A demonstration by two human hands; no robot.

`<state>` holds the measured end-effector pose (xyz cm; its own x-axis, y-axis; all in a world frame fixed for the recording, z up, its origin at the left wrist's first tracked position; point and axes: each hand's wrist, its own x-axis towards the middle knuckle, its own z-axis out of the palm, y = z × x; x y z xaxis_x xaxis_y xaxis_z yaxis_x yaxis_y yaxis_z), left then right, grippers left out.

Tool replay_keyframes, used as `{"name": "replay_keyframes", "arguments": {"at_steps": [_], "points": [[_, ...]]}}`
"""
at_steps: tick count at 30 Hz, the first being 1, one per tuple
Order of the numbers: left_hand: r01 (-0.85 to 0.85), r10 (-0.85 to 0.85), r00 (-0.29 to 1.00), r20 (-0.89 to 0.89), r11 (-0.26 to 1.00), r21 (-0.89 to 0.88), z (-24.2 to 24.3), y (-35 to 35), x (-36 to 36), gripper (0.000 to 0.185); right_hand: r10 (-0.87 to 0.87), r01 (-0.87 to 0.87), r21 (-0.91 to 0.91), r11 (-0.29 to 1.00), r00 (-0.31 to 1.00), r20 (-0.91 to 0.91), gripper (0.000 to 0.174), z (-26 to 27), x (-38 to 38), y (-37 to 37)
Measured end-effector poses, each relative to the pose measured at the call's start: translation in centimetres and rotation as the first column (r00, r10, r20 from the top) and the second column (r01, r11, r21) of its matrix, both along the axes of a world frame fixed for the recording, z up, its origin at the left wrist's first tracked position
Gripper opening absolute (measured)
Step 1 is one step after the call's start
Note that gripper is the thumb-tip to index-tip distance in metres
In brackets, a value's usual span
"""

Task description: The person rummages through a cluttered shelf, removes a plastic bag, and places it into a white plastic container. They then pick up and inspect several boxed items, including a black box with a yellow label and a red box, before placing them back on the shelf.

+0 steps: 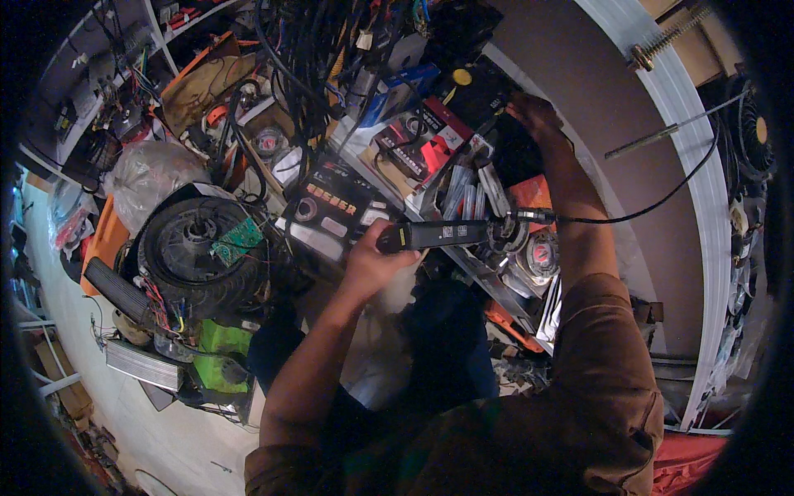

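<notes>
My left hand [374, 257] grips one end of a long black device [446, 234] with a dark casing and small printed marks; its other end reaches a metal ring-like part [510, 232]. A black cable [626, 220] with a metal connector runs from near that end to the right. Further up, my right hand [535, 115] reaches to dark items beside a black box with a yellow disc [462, 77]. Shadow hides its fingertips, so its hold cannot be told. A red and black printed box [425, 139] lies between the hands, and a black printed carton [338, 208] is left of the device.
On the left are a wheel with a tyre [198, 245], a green circuit board [239, 240], a finned metal case [144, 364] and a clear plastic bag [155, 180]. Dark cables [310, 80] hang at the top. A metal rail [707, 248] curves along the right.
</notes>
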<state>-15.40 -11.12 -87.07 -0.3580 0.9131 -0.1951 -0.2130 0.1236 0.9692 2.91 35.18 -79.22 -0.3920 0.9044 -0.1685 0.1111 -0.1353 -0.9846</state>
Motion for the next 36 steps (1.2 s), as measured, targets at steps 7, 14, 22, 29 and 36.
{"name": "replay_keyframes", "arguments": {"at_steps": [7,14,22,29,36], "points": [[-0.006,0.006,0.997,-0.083,1.000,-0.009,1.6,-0.3,-0.1,0.051,0.201,-0.321,0.223,0.920,0.878,0.434,0.056,3.0,-3.5,-5.1],[0.027,-0.029,0.998,-0.057,0.999,-0.037,2.1,0.0,-0.2,0.050,-0.021,-0.652,0.366,0.664,0.473,0.881,0.058,-0.8,-6.7,-2.1],[0.001,-0.001,1.000,-0.008,1.000,0.006,1.4,0.0,0.0,0.049,-0.151,-0.745,0.534,0.399,0.521,0.840,0.034,-8.1,-5.9,4.4],[-0.007,0.003,0.997,-0.075,0.998,-0.062,2.1,-0.1,-0.2,0.049,0.100,-0.699,0.395,0.596,0.553,0.827,0.043,-6.7,-7.5,1.4],[0.041,-0.044,0.998,-0.049,0.997,-0.068,1.6,0.1,0.1,0.050,-0.015,-0.636,0.431,0.640,0.551,0.834,0.060,-3.1,-9.2,-2.6]]}}
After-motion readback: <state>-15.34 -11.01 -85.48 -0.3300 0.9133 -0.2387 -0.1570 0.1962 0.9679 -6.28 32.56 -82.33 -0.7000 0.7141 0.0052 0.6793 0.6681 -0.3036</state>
